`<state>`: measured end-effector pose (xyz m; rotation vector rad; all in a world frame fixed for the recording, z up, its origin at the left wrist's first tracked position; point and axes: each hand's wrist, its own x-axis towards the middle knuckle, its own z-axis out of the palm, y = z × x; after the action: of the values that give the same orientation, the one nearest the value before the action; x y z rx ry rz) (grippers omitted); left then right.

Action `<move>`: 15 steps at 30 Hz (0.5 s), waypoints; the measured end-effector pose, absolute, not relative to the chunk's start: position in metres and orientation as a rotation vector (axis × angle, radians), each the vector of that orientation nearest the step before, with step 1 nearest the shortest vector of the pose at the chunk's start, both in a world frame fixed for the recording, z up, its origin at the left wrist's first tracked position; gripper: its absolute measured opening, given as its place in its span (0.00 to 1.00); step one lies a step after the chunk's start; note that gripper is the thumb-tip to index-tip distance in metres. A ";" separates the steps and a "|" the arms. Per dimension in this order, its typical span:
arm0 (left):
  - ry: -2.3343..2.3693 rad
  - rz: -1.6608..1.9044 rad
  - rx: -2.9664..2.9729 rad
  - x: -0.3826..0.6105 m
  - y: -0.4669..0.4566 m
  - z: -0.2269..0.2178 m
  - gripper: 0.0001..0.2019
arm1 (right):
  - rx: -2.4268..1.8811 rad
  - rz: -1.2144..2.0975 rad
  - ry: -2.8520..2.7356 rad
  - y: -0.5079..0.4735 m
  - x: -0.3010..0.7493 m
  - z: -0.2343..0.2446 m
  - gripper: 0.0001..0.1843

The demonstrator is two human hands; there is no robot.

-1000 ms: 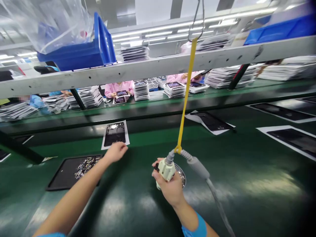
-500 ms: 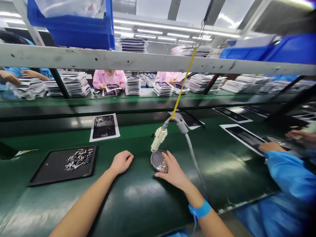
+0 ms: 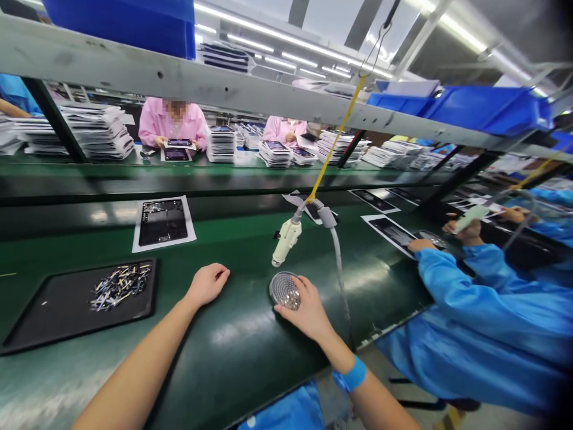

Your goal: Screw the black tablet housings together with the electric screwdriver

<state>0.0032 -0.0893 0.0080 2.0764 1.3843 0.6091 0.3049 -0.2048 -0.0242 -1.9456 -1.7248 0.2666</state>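
My right hand [image 3: 308, 309] grips the near right rim of a round, shallow screw dish [image 3: 280, 286]. Its inside is dimpled, and small shiny screws lie on the side by my fingers. On the green work surface, left of the dish, rests my left hand [image 3: 206, 284], its fingers curled in and nothing visible in them. A pale electric screwdriver [image 3: 287, 240] hangs nose down from a yellow strap, just above and beyond the dish, touched by neither hand. Its grey cable [image 3: 339, 266] droops to the right.
At the left lies a black tray [image 3: 54, 307] with many small strip-like parts [image 3: 122, 286]. An opened tablet [image 3: 163, 221] sits on white paper beyond it. A co-worker in a blue sleeve [image 3: 452, 280] works close on the right. A shelf beam [image 3: 268, 98] crosses overhead.
The view has swung right and tilted, so the bench has shifted left and more of the co-worker shows. My right hand keeps hold of the dish; my left hand stays curled on the bench.
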 end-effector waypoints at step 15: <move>1.354 0.629 2.130 0.004 -0.086 0.002 0.14 | -2.070 0.131 -1.750 -0.246 0.322 -0.039 0.48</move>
<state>0.0040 -0.0856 0.0017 2.1297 1.3541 0.6293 0.3223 -0.2457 -0.0394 -2.0701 -1.7497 0.1309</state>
